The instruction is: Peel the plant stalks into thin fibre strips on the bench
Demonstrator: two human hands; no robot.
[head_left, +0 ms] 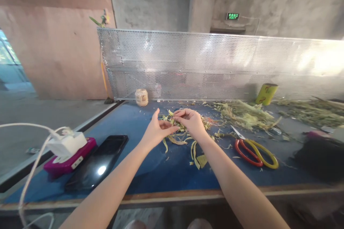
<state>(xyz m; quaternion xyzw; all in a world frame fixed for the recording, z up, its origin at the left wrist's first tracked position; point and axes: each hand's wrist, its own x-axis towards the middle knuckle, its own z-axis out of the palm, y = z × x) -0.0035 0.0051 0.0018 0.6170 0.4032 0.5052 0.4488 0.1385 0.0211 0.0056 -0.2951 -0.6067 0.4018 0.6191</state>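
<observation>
Over a small heap of dried yellow-green plant bits (182, 127) in the middle of the blue tabletop, both my hands are close together. My right hand (189, 118) pinches a pale green leaf strip (171, 113) between thumb and fingertips. My left hand (158, 127) is just left of it, thumb raised away and fingers reaching toward the heap, with nothing clearly held. Loose curled strips (195, 154) lie below the right wrist. Scissors (254, 150) with one red and one yellow handle rest to the right, blades pointing away.
A black phone (99, 161) and a magenta power strip (70, 158) with white plugs lie on the left. A twine roll (141, 97) stands against the perforated metal panel (182, 61). Bundles of dried stalks (243, 114) and a yellow-green tube (266, 94) are at right.
</observation>
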